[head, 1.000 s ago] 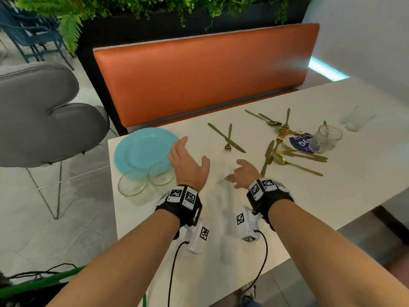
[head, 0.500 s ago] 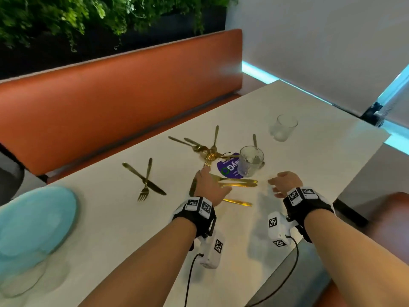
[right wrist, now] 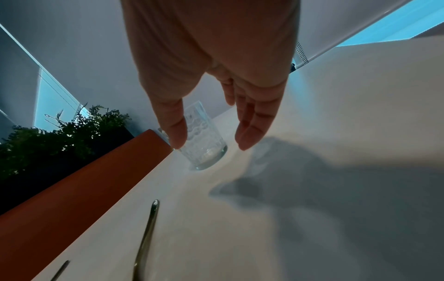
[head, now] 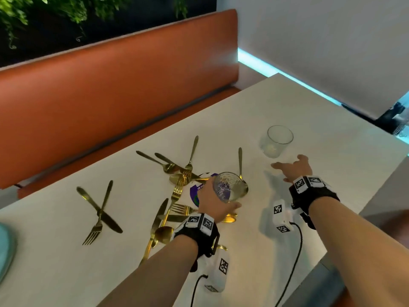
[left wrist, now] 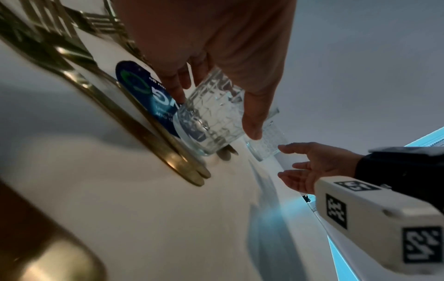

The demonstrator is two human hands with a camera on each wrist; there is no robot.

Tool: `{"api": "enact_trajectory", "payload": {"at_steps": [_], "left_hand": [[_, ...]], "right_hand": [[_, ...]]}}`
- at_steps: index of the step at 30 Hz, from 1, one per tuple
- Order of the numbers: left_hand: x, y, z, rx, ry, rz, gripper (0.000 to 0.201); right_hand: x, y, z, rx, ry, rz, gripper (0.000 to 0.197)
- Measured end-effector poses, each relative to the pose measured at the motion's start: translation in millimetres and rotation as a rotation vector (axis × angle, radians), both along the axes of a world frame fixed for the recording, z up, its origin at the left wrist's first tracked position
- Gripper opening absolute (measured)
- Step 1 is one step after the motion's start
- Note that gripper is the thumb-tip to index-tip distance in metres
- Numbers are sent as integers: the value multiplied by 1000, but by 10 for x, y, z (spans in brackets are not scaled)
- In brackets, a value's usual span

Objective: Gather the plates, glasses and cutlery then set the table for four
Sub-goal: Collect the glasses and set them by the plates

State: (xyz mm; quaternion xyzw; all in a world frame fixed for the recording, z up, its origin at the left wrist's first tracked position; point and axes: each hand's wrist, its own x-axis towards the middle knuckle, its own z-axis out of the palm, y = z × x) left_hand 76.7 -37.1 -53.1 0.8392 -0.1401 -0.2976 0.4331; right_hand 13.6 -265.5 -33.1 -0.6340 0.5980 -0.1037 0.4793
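A left hand [head: 213, 201] is seen at the centre of the head view, its thumb and fingers [left wrist: 176, 89] curled round a patterned glass [head: 230, 186]. In the left wrist view the glass [left wrist: 209, 121] is gripped from the side, with its base at or just above the white table [head: 309, 120]; whether it is lifted cannot be told. Under and behind the glass a round blue sticker [head: 195, 194] is seen on the tabletop.

To the right of centre, a right hand [head: 293, 168] is held above the table with fingers spread and relaxed, holding nothing. In the right wrist view the thumb and fingers [right wrist: 252, 123] are seen apart, on either side of a second glass [right wrist: 204, 144] but not touching it. That second glass [head: 276, 140] is stood upright in the upper right part of the table, just beyond the right hand.

Black wrist straps with white marker blocks are worn on both arms.

Left of the held glass, a loose heap of gold cutlery [head: 177, 189] is spread across the middle of the table: forks, knives and spoons lying crossed over one another. One spoon [head: 240, 162] lies apart, just behind the held glass. Further left, a knife and fork [head: 99, 211] are crossed on their own. At the lower left edge of the frame, the rim of a pale blue plate [head: 5, 251] is seen.

Behind the table, an orange padded bench back [head: 110, 96] fills the upper left, with green plants [head: 44, 9] above it.
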Motion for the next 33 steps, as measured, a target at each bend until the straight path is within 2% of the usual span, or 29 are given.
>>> {"api": "enact_trajectory", "payload": {"at_steps": [2, 5, 11, 15, 19, 24, 27, 33], "left_hand": [[13, -62, -41, 11, -30, -9, 105], [60, -113, -108, -28, -52, -11, 92], [96, -131, -211, -7, -14, -43, 95], [109, -152, -290, 16, -43, -65, 86], [121, -166, -326, 0, -53, -55, 79], [89, -78, -267, -31, -120, -40, 73], [29, 35, -193, -50, -125, -48, 77], [-193, 477, -24, -127, -174, -46, 78]], "right_hand": [[113, -102, -29, -31, -1, 19, 98], [249, -225, -108, -69, -21, 31, 107], [418, -360, -267, -151, -62, 44, 92], [481, -359, -337, -190, -128, -5, 90], [499, -335, -387, -238, -132, -34, 79], [307, -202, -370, -253, -102, -43, 76], [108, -48, -336, -261, -95, -41, 75], [-296, 552, -82, -296, -149, -15, 73]]}}
